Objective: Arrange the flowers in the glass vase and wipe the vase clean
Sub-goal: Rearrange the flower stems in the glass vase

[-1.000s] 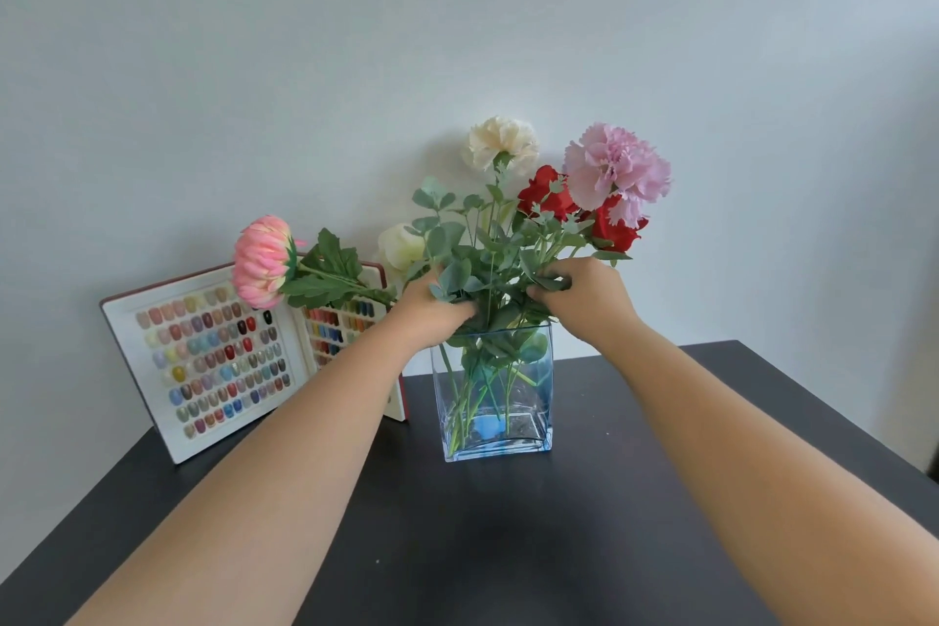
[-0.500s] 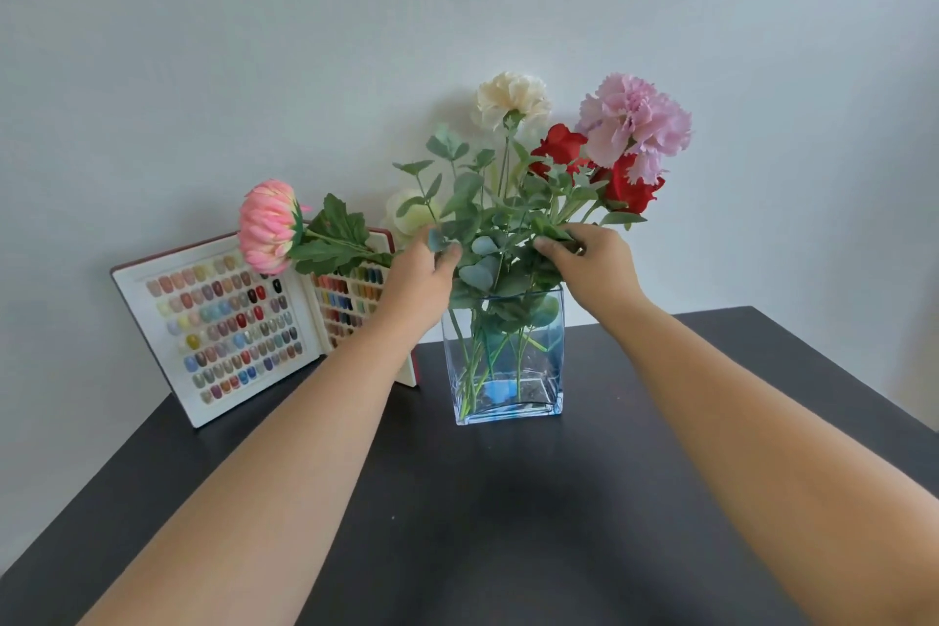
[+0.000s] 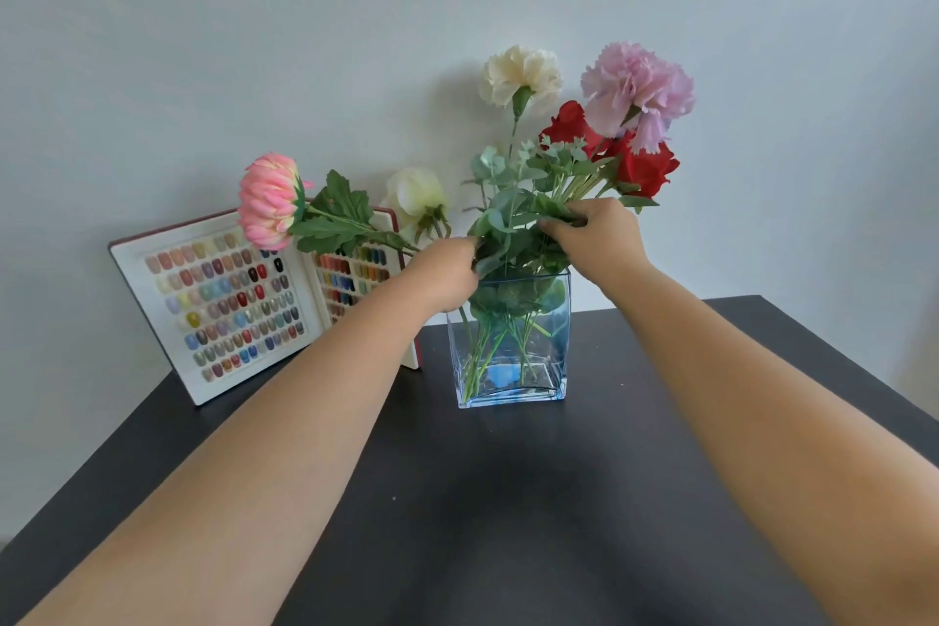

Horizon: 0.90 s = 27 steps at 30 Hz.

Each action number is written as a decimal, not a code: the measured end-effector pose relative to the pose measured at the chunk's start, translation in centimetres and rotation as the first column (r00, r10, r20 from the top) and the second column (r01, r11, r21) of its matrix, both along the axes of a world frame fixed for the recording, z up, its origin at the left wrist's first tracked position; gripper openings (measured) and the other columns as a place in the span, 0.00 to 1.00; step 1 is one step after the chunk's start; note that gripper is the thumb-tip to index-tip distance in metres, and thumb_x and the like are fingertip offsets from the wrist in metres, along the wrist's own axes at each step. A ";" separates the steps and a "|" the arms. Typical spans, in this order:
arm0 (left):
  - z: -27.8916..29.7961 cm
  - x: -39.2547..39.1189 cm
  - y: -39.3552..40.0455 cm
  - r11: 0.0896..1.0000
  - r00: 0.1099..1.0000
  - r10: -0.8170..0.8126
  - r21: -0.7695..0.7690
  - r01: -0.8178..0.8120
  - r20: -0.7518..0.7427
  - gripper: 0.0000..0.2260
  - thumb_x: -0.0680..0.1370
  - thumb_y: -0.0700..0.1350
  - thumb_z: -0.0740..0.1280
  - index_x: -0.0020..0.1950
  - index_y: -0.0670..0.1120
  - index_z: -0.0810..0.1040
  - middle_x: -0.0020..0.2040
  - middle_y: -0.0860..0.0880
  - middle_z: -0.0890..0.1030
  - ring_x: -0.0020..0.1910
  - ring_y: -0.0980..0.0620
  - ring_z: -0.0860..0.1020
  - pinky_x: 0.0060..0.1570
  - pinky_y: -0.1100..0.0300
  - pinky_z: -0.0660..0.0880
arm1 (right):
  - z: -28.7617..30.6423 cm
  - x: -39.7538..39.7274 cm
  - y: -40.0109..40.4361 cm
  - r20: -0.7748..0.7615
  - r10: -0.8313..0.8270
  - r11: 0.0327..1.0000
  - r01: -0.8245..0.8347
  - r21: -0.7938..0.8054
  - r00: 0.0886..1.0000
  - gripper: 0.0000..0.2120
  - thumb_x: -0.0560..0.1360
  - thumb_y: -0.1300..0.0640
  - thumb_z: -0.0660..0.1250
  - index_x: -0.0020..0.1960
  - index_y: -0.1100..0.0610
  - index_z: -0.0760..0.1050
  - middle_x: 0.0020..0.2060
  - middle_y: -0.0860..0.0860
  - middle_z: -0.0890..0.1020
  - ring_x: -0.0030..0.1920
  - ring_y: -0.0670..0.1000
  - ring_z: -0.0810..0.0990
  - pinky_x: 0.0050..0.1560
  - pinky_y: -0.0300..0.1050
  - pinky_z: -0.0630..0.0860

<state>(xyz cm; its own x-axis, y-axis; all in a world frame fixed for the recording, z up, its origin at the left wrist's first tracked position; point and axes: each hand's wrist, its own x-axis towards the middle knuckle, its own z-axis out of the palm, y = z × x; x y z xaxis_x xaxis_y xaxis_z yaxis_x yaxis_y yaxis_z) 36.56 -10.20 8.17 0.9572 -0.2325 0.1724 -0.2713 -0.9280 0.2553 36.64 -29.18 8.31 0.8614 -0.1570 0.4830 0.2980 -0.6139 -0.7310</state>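
Note:
A square glass vase (image 3: 554,371) with a blue tint stands on the dark table, green stems inside it. Above its rim rise a cream carnation (image 3: 521,74), a lilac carnation (image 3: 637,89) and red roses (image 3: 643,165). A pink flower (image 3: 269,201) and a white bud (image 3: 416,196) lean out far to the left. My left hand (image 3: 447,272) grips stems and leaves at the vase's left rim. My right hand (image 3: 597,239) pinches the green leaves (image 3: 513,208) just above the vase's right side.
An open book of coloured nail samples (image 3: 228,305) leans against the pale wall behind and left of the vase. The dark table (image 3: 508,498) ends at the wall behind; its right edge runs diagonally at the right.
Both hands have shifted among the stems above the vase, the right hand rising higher into the leaves. The pink flower stays leaning left. The view has moved slightly.

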 end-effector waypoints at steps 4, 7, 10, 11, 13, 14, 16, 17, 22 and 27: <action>0.2 -0.6 0.8 0.986 0.999 -0.031 -0.163 0.029 -0.014 0.07 0.80 0.45 0.60 0.51 0.43 0.75 0.43 0.45 0.78 0.40 0.46 0.75 0.36 0.56 0.68 | 0.0 -0.7 -0.6 -0.005 0.031 0.999 -0.031 -0.014 1.000 0.09 0.71 0.49 0.71 0.40 0.54 0.82 0.26 0.46 0.77 0.27 0.47 0.73 0.27 0.37 0.66; -0.3 -1.8 1.5 0.931 0.990 0.046 -0.366 0.007 0.136 0.14 0.78 0.52 0.65 0.61 0.48 0.76 0.47 0.50 0.80 0.38 0.50 0.76 0.33 0.60 0.68 | -0.6 -1.1 -1.2 0.019 0.045 0.997 -0.046 0.064 0.999 0.10 0.70 0.49 0.73 0.49 0.51 0.82 0.30 0.40 0.76 0.29 0.39 0.73 0.25 0.30 0.65; -1.4 -2.3 1.7 0.863 0.956 0.133 -0.506 0.019 0.263 0.13 0.76 0.50 0.69 0.59 0.48 0.78 0.50 0.51 0.81 0.41 0.53 0.78 0.36 0.62 0.70 | -1.1 -1.5 -1.6 0.068 0.040 0.994 -0.047 0.104 0.997 0.09 0.70 0.49 0.72 0.50 0.49 0.81 0.34 0.38 0.77 0.32 0.36 0.72 0.28 0.28 0.65; -1.7 -2.4 1.7 0.842 0.949 0.148 -0.538 0.026 0.278 0.12 0.75 0.49 0.70 0.57 0.48 0.79 0.50 0.51 0.81 0.42 0.53 0.78 0.39 0.60 0.71 | -1.2 -1.5 -1.6 0.075 0.038 0.994 -0.045 0.099 0.996 0.06 0.70 0.48 0.72 0.46 0.48 0.81 0.33 0.38 0.77 0.32 0.37 0.72 0.29 0.31 0.65; -2.1 -2.2 1.5 0.814 0.941 0.179 -0.580 0.023 0.288 0.08 0.75 0.45 0.70 0.53 0.46 0.79 0.52 0.49 0.81 0.49 0.52 0.79 0.47 0.58 0.73 | -1.3 -1.6 -1.5 0.079 0.030 0.995 -0.037 0.092 0.996 0.04 0.71 0.49 0.71 0.40 0.48 0.78 0.31 0.40 0.76 0.30 0.38 0.71 0.30 0.35 0.65; -2.3 -2.1 1.4 0.810 0.938 0.187 -0.587 0.020 0.290 0.07 0.75 0.44 0.70 0.51 0.45 0.78 0.52 0.48 0.81 0.52 0.51 0.79 0.50 0.58 0.73 | -1.4 -1.6 -1.4 0.076 0.023 0.995 -0.030 0.091 0.997 0.05 0.71 0.49 0.71 0.39 0.48 0.77 0.31 0.40 0.76 0.30 0.39 0.71 0.29 0.37 0.65; -2.6 -2.0 1.2 0.816 0.937 0.197 -0.578 0.006 0.288 0.04 0.75 0.43 0.70 0.47 0.46 0.77 0.51 0.48 0.82 0.49 0.51 0.79 0.48 0.59 0.73 | -1.5 -1.5 -1.4 0.070 0.011 0.996 -0.017 0.092 0.997 0.07 0.72 0.50 0.70 0.38 0.51 0.77 0.30 0.42 0.76 0.29 0.41 0.70 0.29 0.37 0.66; -2.8 -2.1 1.1 0.824 0.937 0.202 -0.566 -0.005 0.286 0.04 0.75 0.43 0.70 0.47 0.46 0.77 0.49 0.49 0.82 0.46 0.50 0.80 0.44 0.58 0.74 | -1.6 -1.5 -1.5 0.067 0.012 0.995 -0.019 0.099 0.998 0.08 0.72 0.50 0.70 0.37 0.53 0.78 0.30 0.44 0.77 0.28 0.43 0.70 0.29 0.38 0.66; -4.2 -2.7 1.7 0.794 0.939 0.173 -0.606 0.045 0.297 0.08 0.74 0.48 0.72 0.51 0.48 0.80 0.49 0.54 0.82 0.50 0.52 0.80 0.44 0.60 0.73 | -2.0 -1.9 -2.2 0.058 0.060 0.988 -0.068 0.138 0.997 0.04 0.71 0.49 0.72 0.41 0.49 0.80 0.32 0.43 0.77 0.28 0.41 0.69 0.30 0.37 0.64; -6.4 -4.3 4.7 0.599 0.978 0.147 -0.800 0.032 0.149 0.13 0.70 0.52 0.73 0.53 0.62 0.77 0.49 0.65 0.81 0.45 0.61 0.79 0.44 0.61 0.77 | -3.0 -2.6 -3.8 0.061 0.086 0.983 -0.095 0.158 0.994 0.12 0.69 0.48 0.73 0.53 0.42 0.79 0.35 0.41 0.78 0.27 0.40 0.71 0.32 0.36 0.68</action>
